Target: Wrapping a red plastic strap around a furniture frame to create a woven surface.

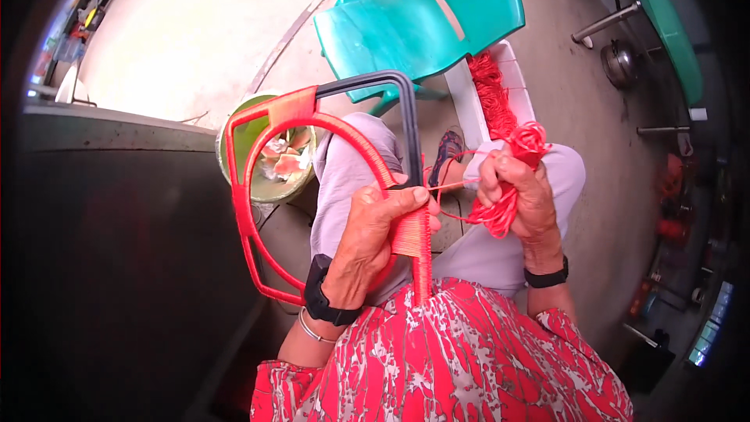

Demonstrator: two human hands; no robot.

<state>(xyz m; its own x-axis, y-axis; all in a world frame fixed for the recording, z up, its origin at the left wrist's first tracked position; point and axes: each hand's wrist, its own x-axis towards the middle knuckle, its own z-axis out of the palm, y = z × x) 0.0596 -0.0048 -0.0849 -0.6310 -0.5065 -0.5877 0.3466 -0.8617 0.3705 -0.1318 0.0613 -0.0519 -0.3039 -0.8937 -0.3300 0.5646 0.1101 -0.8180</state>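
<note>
A dark frame (409, 121) with rounded corners rests against my lap, mostly wrapped in red cord. Inside it sits a red-wrapped ring (251, 180), joined to the frame by wrapped bands. Bare dark frame shows along the top right. My left hand (376, 223) grips the frame's right side at a wrapped band (408, 234), its thumb pressed near the end of the wrapping. Bunched in my right hand (519, 187) is a bundle of red cord (494, 215). A strand runs from that bundle across to my left thumb.
Ahead stands a green plastic chair (391, 31). Beside it, a white crate (513, 82) holds more red cord. A green bin (228, 141) with scraps stands left of my knee. A dark panel (117, 266) fills the left side. A metal pot (619, 61) lies at far right.
</note>
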